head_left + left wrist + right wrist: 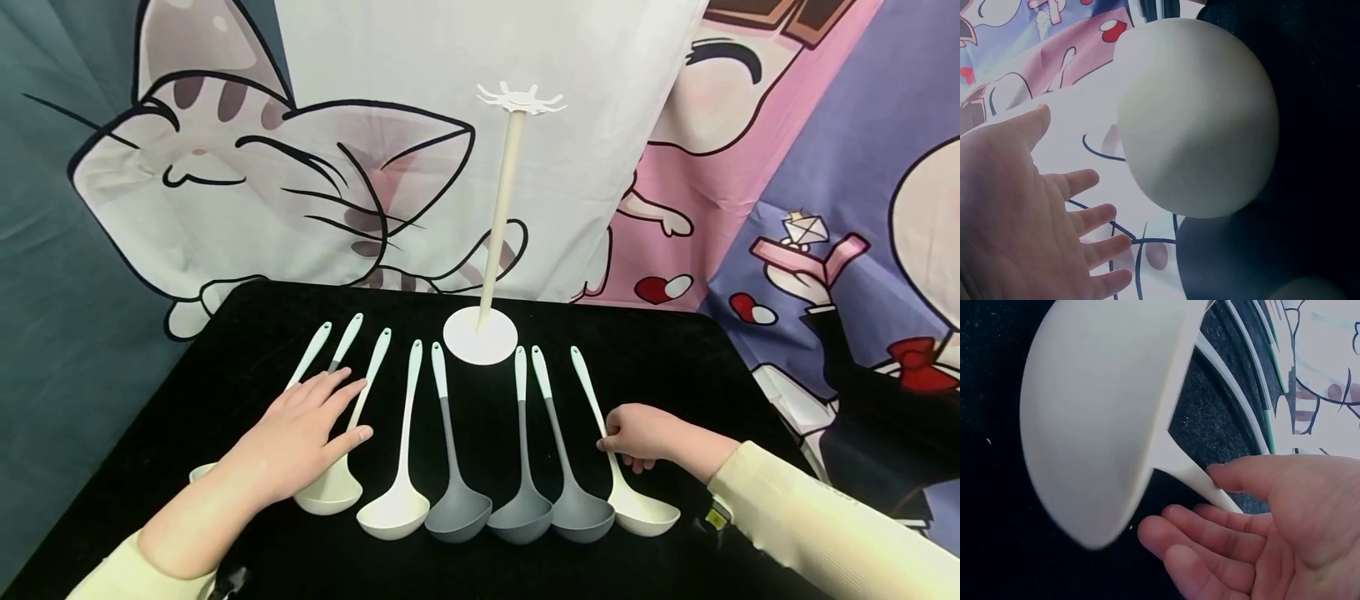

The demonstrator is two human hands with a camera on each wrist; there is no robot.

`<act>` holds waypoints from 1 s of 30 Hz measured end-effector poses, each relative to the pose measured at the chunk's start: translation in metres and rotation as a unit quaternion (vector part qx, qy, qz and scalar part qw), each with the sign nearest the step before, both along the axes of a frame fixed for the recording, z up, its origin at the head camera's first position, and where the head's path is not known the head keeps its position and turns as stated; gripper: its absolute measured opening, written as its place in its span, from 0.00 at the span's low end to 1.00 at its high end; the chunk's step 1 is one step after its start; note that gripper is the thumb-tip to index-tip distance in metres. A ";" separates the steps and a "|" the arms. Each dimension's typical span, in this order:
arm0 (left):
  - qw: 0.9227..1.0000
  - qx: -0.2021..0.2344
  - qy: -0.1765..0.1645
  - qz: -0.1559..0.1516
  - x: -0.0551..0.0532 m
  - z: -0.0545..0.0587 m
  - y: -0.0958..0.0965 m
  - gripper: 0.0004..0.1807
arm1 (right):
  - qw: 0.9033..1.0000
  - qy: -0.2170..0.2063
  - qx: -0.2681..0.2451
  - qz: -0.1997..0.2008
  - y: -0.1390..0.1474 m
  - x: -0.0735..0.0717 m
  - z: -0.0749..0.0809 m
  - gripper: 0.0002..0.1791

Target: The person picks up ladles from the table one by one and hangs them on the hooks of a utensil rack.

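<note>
Several ladles with mint handle ends lie in a row on a black cloth. At the row's right end, my right hand (pixel 643 432) pinches the shaft of a white ladle (pixel 647 513); the right wrist view shows thumb and fingers on either side of that shaft, near the bowl (pixel 1104 419). My left hand (pixel 303 429) is spread flat over the leftmost ladles and partly hides them. A white ladle (pixel 330 493) shows beside its thumb. In the left wrist view, the fingers are straight and apart from a white bowl (pixel 1197 119).
Behind the row stands a white rack (pixel 480 336) with a tall pole and a hooked top (pixel 521 100). Grey ladles (pixel 459 515) and another white ladle (pixel 394 513) lie between my hands. A cartoon-printed curtain (pixel 600 167) hangs behind the black-covered table (pixel 390 575).
</note>
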State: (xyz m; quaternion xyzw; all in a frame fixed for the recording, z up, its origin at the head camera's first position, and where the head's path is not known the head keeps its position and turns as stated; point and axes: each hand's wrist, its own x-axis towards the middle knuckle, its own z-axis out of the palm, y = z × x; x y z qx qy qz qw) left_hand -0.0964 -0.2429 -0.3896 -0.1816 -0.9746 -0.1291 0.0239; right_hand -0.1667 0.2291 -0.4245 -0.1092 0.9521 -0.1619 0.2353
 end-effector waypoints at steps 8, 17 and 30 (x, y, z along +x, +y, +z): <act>0.999 0.043 -0.026 0.012 -0.012 0.006 0.009 0.41 | 0.999 -0.008 -0.033 -0.024 0.005 -0.001 0.003 0.12; 0.977 0.172 -0.116 0.056 -0.040 0.018 0.023 0.46 | 0.998 0.008 -0.042 -0.036 0.014 -0.006 0.003 0.11; 0.910 0.377 -0.145 0.090 -0.093 0.029 0.052 0.38 | 0.990 0.093 -0.079 -0.064 0.019 -0.030 0.020 0.08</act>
